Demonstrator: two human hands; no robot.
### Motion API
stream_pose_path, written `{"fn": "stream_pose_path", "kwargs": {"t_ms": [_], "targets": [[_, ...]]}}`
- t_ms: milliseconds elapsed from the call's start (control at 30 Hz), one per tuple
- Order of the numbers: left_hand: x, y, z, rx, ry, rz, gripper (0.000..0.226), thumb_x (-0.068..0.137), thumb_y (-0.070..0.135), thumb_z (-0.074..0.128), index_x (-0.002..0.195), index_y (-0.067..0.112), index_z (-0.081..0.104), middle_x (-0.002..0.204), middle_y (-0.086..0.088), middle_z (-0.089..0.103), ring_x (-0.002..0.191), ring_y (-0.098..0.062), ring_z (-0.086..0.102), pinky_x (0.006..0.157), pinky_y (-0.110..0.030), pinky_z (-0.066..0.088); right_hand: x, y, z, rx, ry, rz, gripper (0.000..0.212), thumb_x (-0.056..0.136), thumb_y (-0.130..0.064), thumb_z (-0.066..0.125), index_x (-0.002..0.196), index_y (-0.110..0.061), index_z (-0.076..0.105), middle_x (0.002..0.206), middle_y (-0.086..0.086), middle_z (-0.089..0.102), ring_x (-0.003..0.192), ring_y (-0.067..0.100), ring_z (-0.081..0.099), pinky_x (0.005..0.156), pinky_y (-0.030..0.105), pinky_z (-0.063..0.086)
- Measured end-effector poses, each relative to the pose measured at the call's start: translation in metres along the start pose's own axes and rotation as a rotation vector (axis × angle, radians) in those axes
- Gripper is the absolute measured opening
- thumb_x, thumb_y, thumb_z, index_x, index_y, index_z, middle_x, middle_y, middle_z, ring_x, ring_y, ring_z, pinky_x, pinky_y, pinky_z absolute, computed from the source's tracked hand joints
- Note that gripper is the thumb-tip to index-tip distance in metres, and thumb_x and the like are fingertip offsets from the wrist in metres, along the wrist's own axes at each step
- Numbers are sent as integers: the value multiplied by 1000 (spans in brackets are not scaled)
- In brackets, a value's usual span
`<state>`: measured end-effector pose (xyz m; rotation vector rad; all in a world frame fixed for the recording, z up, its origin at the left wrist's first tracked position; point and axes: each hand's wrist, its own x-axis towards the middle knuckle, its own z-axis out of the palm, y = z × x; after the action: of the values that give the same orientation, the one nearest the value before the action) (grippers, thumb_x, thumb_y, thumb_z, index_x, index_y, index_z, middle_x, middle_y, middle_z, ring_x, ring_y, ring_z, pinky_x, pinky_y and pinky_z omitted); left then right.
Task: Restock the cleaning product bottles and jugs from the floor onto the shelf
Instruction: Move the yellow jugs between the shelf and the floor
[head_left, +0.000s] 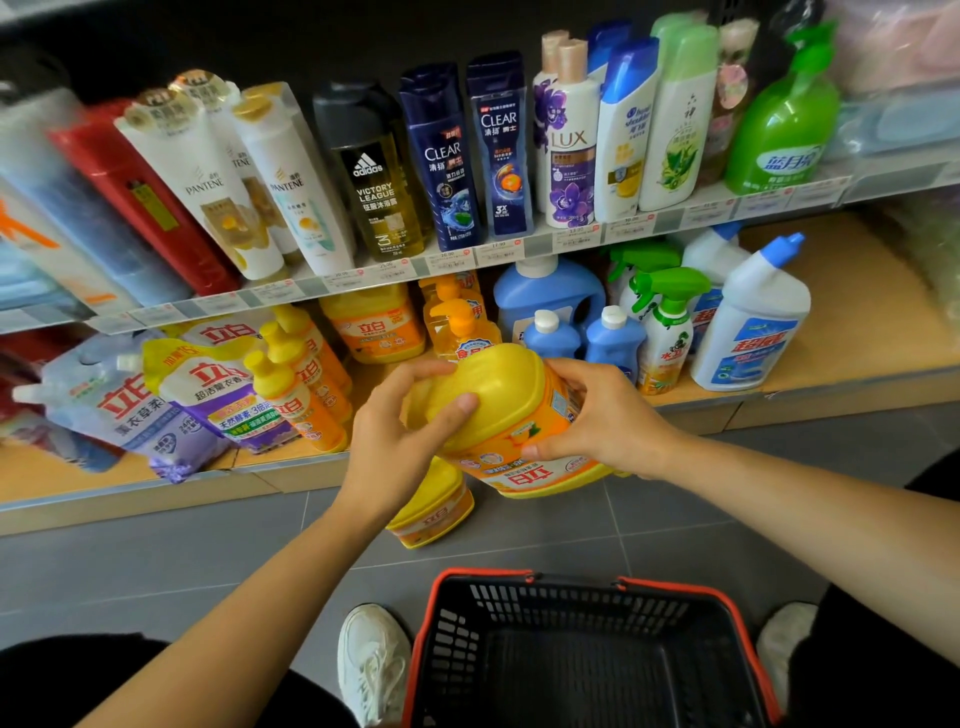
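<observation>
A large yellow and orange detergent jug (511, 415) hangs in the air in front of the bottom shelf (852, 332). My left hand (402, 441) grips its handle on the left side. My right hand (605, 415) holds the jug's right side, fingers curled over the label. A second yellow jug (436, 512) stands on the grey floor just below, partly hidden by my left wrist. On the bottom shelf stand another orange jug (376, 325), orange pump bottles (460, 322) and blue bottles (550, 296).
A black basket with a red rim (587, 654) sits on the floor between my white shoes. The top shelf carries shampoo bottles (441, 156). Refill pouches (208, 395) lie at the bottom shelf's left; spray and toilet-cleaner bottles (748, 322) stand at its right.
</observation>
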<state>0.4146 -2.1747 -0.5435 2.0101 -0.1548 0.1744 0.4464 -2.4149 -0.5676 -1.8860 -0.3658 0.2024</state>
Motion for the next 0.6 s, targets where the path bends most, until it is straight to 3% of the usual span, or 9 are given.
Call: {"fn": "stream_pose_path", "kwargs": {"t_ms": [133,300,367,433,600], "targets": [[5,2,-3,-178,-30,-108,33,80,50,78,100,26,67,104,10,70,102,-6,64,76,-23,50,-1,-3,-2,-77,-36,-31,91,59,-22,96,140,-19,54,127,-9,66,116,5,63,98,30,53],[8,0,-3,-217,5,-125,17,81,35,74,87,21,68,86,11,71,84,-2,65,67,-19,53,-2,-3,-3,-111,-62,-44,92,58,-24,96,139,-25,53,125,-18,63,112,-12,57,89,7,47],[8,-1,-3,-212,-1,-115,6,88,25,71,89,20,68,87,11,71,85,-3,65,69,-20,54,-3,-3,-3,-110,-56,-42,93,58,-24,97,140,-24,53,124,-17,63,109,-17,56,87,4,46],[8,-2,-3,-193,-16,-100,2,92,21,68,94,21,69,94,9,71,91,-6,65,73,-22,54,-3,-2,-3,-90,-50,-39,92,58,-23,96,140,-22,54,125,-14,65,111,-10,59,88,8,48],[3,2,-3,-209,-59,-72,29,87,33,65,115,24,69,122,0,69,119,-19,62,94,-39,55,0,-3,-2,-40,-22,-57,85,60,-21,96,135,-25,57,124,-10,68,113,2,64,94,21,53]]}}
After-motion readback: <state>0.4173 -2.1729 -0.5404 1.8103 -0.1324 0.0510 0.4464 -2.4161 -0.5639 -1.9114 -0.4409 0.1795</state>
